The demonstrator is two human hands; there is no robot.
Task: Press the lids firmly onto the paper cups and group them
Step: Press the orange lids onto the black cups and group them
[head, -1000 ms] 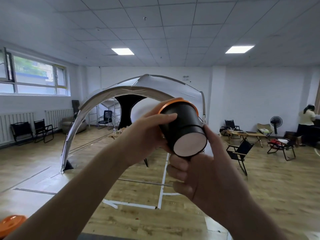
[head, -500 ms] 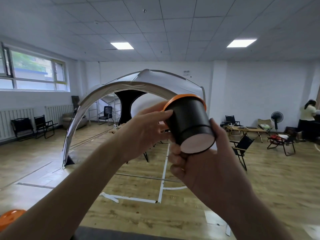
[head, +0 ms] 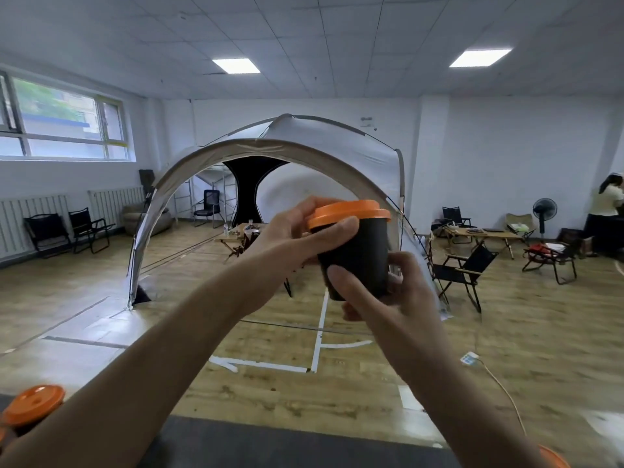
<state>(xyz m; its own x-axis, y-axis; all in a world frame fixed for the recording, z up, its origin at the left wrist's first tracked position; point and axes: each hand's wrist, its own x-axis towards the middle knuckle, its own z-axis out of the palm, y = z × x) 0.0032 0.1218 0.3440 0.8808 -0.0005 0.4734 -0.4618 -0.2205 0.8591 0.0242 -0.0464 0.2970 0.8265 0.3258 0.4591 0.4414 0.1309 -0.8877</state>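
Standing upright in mid-air just right of the middle of the view is a black paper cup (head: pixel 358 258) with an orange lid (head: pixel 349 211) on its top. Half a second ago it lay tipped toward the camera with its pale bottom showing; now the bottom is hidden and the lid is seen edge-on. The left hand (head: pixel 290 238) comes in from eight o'clock and grips the lid, thumb laid under the rim against the cup wall, fingers curled over the far side. The right hand (head: pixel 381 298) comes up from five o'clock and holds the lower part of the cup, thumb pressed on the near wall, fingers wrapped round the back. At eight o'clock, by the frame's edge, a second lidded cup (head: pixel 33 405) stands on a dark table (head: pixel 270 444); more of it shows than before. Behind the hands rises a domed tent (head: pixel 304 153), and at three o'clock a folding chair (head: pixel 462 271) stands on the wooden floor (head: pixel 101 298).
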